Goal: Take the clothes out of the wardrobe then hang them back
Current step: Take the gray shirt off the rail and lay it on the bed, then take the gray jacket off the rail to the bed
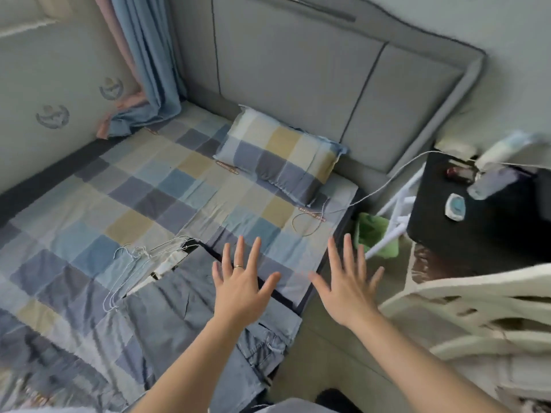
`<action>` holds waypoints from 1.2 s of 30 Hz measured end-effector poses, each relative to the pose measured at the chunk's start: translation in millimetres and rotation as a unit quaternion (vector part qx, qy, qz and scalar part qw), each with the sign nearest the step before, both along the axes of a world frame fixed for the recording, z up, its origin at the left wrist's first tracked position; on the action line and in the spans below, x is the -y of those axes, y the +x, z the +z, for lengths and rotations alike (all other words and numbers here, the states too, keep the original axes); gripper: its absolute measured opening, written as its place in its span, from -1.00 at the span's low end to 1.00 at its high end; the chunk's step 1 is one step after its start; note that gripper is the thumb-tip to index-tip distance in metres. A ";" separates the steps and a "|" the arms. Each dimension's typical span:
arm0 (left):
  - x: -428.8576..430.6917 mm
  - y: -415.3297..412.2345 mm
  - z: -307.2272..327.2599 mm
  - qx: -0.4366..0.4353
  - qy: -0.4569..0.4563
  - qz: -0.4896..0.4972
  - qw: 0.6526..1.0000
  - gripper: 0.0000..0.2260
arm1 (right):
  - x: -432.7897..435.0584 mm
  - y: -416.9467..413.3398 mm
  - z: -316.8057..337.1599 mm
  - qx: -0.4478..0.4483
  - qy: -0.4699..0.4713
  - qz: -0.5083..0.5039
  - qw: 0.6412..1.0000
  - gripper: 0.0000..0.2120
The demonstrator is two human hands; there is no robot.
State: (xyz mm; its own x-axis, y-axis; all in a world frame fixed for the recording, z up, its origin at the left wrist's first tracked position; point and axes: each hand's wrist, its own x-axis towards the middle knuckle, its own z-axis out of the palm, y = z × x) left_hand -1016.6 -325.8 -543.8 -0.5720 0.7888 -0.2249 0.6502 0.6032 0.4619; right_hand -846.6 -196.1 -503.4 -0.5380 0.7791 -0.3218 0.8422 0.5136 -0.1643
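I read this as half done: clothes (190, 308) with wire hangers (131, 263) lie out on the bed (89, 204), wardrobe unseen, re-hanging left, while my left hand (241, 290) and right hand (347, 289) hover spread, empty.

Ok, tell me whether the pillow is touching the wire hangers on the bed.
Apart. The head view shows the pillow up by the headboard, while the wire hangers lie lower down on the clothes, with a wide stretch of checked sheet between them.
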 end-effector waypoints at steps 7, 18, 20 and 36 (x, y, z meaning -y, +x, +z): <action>-98.1 104.1 19.8 -0.034 0.043 -0.186 0.981 -0.28 | -23.9 144.8 15.8 -0.024 0.025 -0.186 0.982 -0.25; -226.3 414.1 88.9 -0.067 0.135 -0.463 0.873 -0.30 | -39.7 450.8 74.2 -0.078 0.141 -0.413 0.896 -0.27; -245.4 475.0 102.1 -0.061 0.155 -0.498 0.851 -0.29 | -39.7 504.6 89.1 -0.073 0.174 -0.437 0.880 -0.27; -361.5 868.7 301.1 0.069 0.401 -0.666 0.625 -0.28 | -31.9 781.1 286.8 0.054 0.397 -0.561 0.724 -0.27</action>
